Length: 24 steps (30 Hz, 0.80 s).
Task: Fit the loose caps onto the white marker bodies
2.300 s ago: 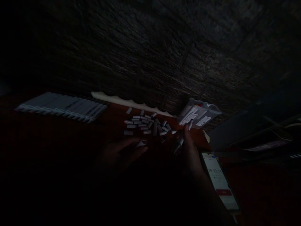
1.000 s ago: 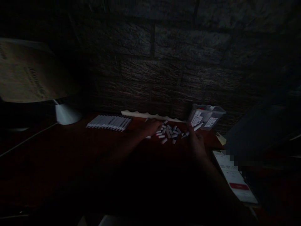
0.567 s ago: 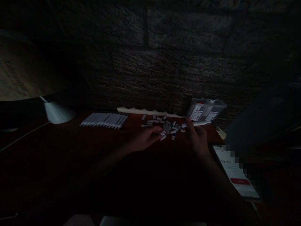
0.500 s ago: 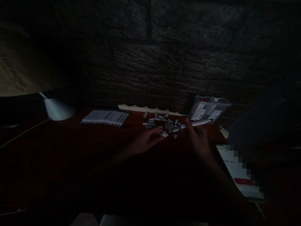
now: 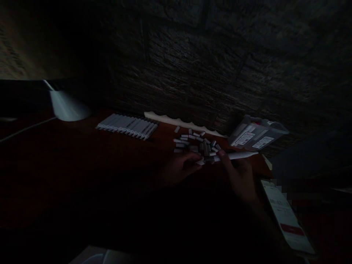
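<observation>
My left hand (image 5: pixel 184 165) pinches a small whitish marker cap (image 5: pixel 201 161) between thumb and fingers. My right hand (image 5: pixel 239 172) is closed around a white marker (image 5: pixel 236 156), which lies nearly level and points left. The marker's dark-ringed left end is right at the cap; whether they touch is too dim to tell. Just behind both hands lies a loose heap of marker caps (image 5: pixel 205 146), mostly pale grey, a few with coloured ends. To the left, a row of white markers (image 5: pixel 128 125) lies side by side on the brown table (image 5: pixel 82 157).
A clear plastic case (image 5: pixel 255 134) with labels stands at the back right by the stone wall (image 5: pixel 176 55). A wavy cream strip (image 5: pixel 176 121) runs along the wall. A lamp (image 5: pixel 68 106) stands at left. A lit phone-like screen (image 5: pixel 287 216) lies at right.
My left hand has brought the cap right, up to the marker's left end. The marker stays in my right hand. The whole view has tilted and shifted.
</observation>
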Each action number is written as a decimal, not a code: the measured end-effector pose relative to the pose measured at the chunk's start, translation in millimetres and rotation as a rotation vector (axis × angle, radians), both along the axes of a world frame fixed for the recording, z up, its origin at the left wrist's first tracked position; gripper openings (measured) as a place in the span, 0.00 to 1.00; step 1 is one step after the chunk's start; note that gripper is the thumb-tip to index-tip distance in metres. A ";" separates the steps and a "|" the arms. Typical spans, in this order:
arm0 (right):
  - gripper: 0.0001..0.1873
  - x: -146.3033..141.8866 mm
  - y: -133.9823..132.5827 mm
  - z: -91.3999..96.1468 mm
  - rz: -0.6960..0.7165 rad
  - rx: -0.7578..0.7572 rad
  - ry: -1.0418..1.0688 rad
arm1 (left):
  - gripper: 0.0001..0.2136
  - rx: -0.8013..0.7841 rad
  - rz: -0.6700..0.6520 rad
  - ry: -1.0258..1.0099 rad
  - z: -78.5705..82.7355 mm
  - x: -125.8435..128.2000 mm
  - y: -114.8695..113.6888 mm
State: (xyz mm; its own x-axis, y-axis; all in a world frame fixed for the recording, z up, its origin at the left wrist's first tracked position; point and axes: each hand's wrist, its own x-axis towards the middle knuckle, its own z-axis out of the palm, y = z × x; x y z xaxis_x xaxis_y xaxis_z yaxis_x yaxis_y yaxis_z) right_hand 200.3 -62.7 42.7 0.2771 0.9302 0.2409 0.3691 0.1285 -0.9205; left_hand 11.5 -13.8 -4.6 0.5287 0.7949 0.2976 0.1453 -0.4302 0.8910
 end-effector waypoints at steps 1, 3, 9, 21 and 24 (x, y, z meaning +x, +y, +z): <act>0.18 0.8 -0.1 0.1 -0.015 0.012 -0.012 | 0.09 0.000 0.002 -0.005 -0.1 0.2 -0.7; 0.16 1.1 0.5 -2.4 0.028 0.024 -0.065 | 0.09 -0.005 0.003 -0.030 0.6 0.6 -2.5; 0.09 -2.5 0.4 -10.1 0.281 0.061 -0.298 | 0.09 0.036 -0.043 0.022 5.3 1.1 -8.0; 0.17 46.0 53.1 10.9 0.055 -0.004 -0.555 | 0.09 0.078 0.123 -0.040 -3.0 1.4 -0.1; 0.15 37.9 92.2 4.3 0.197 -0.170 -0.856 | 0.09 0.164 0.137 -0.007 -2.5 0.8 -3.0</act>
